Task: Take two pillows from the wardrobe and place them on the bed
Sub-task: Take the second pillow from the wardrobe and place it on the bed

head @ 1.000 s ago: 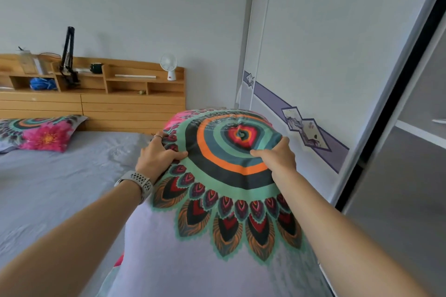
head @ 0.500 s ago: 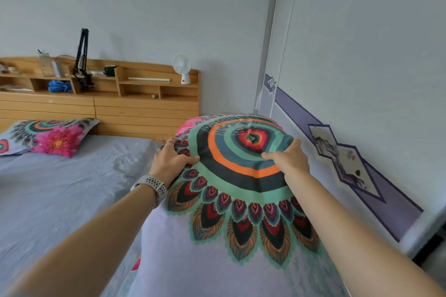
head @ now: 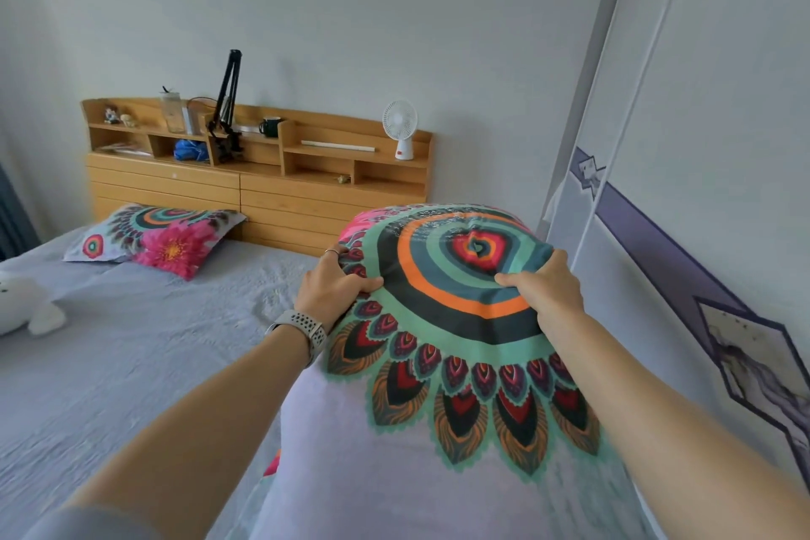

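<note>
I hold a large pillow point(head: 442, 368) with a bright peacock-feather ring pattern in front of me, over the right side of the bed point(head: 131, 346). My left hand point(head: 331, 287), with a watch on the wrist, grips its left upper edge. My right hand point(head: 545, 289) pinches the fabric near the pattern's centre. A second pillow point(head: 153, 237) with the same print and a pink flower lies flat at the head of the bed on the left. The wardrobe door point(head: 719, 153) rises along the right.
A wooden headboard point(head: 263, 189) with shelves carries a small white fan point(head: 399, 128), a black clamp arm point(head: 228, 94), a mug and small items. A white plush toy point(head: 22, 307) lies at the bed's left edge. A dark curtain hangs far left.
The view has swung left and forward, away from the wardrobe's dark opening. The headboard and bed now fill more of the frame. Both hands keep the same grip on the pillow.
</note>
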Available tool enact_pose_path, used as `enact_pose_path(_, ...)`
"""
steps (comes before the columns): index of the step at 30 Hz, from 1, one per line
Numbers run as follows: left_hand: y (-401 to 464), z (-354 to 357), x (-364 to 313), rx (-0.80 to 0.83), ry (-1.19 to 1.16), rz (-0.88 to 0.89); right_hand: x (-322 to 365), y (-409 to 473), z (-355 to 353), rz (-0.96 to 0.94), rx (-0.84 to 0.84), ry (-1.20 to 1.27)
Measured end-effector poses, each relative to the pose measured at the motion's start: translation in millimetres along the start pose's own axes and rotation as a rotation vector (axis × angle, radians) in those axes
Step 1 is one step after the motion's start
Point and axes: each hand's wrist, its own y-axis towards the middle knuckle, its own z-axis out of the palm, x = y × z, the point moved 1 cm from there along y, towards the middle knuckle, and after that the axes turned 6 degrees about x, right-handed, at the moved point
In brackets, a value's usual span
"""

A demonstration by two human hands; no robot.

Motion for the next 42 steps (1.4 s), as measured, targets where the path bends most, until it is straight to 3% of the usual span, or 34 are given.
enact_pose_path(16, 233, -12, 2, -0.107, 0.025, -0.023, 82, 227, 113, -0.077, 0.075, -0.012)
enact_pose_path(28, 361, -12, 25, -0.373, 0.023, -0.180, 147, 407, 223, -0.223, 0.334, -0.077)
enact_pose_path(42, 447, -41, 103, -0.642, 0.047, -0.331, 217, 494, 378, -0.419, 0.543, -0.224)
